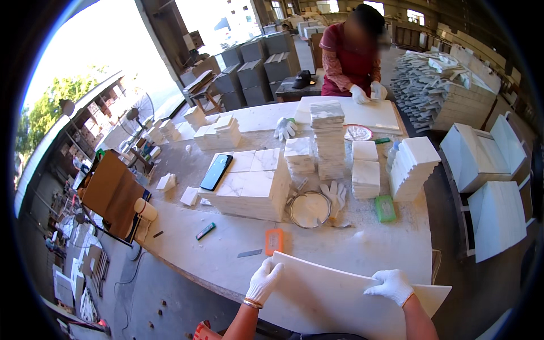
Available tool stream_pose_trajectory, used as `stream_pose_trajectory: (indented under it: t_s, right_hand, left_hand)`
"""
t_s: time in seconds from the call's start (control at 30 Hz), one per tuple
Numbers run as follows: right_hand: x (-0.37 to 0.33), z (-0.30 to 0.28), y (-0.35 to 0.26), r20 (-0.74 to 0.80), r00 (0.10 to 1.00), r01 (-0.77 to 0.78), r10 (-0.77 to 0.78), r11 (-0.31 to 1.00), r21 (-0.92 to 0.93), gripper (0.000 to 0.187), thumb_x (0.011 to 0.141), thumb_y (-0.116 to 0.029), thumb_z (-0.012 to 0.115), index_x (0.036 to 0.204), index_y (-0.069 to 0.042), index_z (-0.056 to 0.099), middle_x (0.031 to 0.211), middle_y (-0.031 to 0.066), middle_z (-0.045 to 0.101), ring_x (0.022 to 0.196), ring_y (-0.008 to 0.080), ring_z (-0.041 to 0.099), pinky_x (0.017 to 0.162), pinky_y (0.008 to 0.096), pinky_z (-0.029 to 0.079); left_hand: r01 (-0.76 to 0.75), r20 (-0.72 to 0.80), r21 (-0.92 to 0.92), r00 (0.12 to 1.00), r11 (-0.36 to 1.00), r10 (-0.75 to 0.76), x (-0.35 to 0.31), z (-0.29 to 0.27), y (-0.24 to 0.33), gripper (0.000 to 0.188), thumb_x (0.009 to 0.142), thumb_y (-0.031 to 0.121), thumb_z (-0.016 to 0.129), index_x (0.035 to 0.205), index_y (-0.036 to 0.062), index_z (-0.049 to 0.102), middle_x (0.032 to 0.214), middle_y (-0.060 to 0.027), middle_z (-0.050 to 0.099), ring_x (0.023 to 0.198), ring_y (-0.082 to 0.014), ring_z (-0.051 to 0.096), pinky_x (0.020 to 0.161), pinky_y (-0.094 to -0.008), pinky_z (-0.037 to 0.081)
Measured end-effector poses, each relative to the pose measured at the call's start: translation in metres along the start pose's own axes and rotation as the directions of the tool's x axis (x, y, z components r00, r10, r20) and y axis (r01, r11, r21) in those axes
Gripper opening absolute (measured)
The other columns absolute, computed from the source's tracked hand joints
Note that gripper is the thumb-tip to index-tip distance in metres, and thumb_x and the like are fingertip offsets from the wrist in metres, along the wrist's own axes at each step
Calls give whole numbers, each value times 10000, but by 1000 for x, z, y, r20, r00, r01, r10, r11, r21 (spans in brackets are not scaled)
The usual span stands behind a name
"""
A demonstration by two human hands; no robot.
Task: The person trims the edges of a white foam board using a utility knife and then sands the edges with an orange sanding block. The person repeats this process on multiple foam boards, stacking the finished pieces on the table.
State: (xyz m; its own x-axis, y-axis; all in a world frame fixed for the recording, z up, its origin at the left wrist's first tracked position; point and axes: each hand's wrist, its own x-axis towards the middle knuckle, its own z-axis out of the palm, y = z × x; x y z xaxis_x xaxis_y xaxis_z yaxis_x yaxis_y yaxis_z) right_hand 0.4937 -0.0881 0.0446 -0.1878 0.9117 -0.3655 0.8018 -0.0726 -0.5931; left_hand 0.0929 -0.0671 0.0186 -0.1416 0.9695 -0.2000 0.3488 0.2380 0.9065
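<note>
A large, thin white stone slab (334, 300) is tilted up at the near edge of the table, close to my body. My left hand (265, 281), in a white knit glove, grips its left edge near the upper corner. On its upper edge, toward the right, my gloved right hand (391, 286) is closed, with part of the fingers hidden. Just beyond the slab lie an orange block (274, 242) and a flat grey blade (250, 253). A green tube (205, 231) rests farther left.
Marble tiles (249, 184) form a wide stack with a phone (216, 173) on top. A round tub of pale paste (310, 209), a loose glove (334, 198), a green block (385, 209) and tile stacks (327, 139) stand nearby. Across the table, a gloved co-worker (354, 56) leans over another slab (340, 110).
</note>
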Motion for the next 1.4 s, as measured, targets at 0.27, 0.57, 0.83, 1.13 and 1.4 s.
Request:
stream_pose_trajectory:
  t_s: [0.27, 0.57, 0.83, 1.13, 1.4]
  right_hand:
    - [-5, -6, 16, -27, 996, -81, 86, 985, 152, 390, 663, -315, 934, 890, -46, 768, 738, 21, 715, 668, 103, 628, 654, 283, 514]
    - [-7, -3, 24, -122, 964, -152, 235, 869, 470, 342, 671, -200, 946, 877, -10, 751, 769, -11, 696, 683, 65, 594, 632, 250, 489]
    - [24, -50, 7, -310, 940, 42, 144, 851, 523, 150, 819, -98, 818, 904, -1, 741, 838, 25, 716, 776, 79, 631, 724, 258, 522]
    - [173, -91, -74, -161, 981, 102, -111, 993, -64, 372, 908, -349, 645, 1207, -135, 701, 1137, 163, 716, 1038, 345, 681, 909, 413, 524]
    - [282, -49, -106, 107, 994, 19, 12, 959, -282, 538, 898, -363, 573, 1410, -197, 575, 1207, 183, 696, 1094, 373, 664, 943, 459, 517]
  left_hand:
    - [178, 323, -244, 942, 953, -93, 26, 7, -6, 450, 998, 380, 643, 1166, -37, 674, 992, -16, 681, 892, -80, 591, 801, -257, 485]
    - [48, 378, -207, 925, 977, 34, 89, 29, 46, 451, 950, 453, 676, 943, 2, 675, 780, 1, 622, 720, -77, 557, 646, -268, 467]
    - [83, 341, -169, 940, 982, -21, 99, 39, 39, 482, 945, 487, 663, 848, 15, 635, 714, 11, 558, 695, -66, 500, 619, -279, 432]
    - [146, 367, -62, 923, 987, -114, 103, 38, 46, 459, 964, 463, 637, 888, 10, 639, 704, -19, 543, 689, -81, 477, 623, -284, 432]
    - [189, 394, -29, 905, 982, -162, 103, 32, 52, 411, 964, 409, 653, 951, -3, 659, 750, -36, 581, 711, -95, 512, 653, -284, 455]
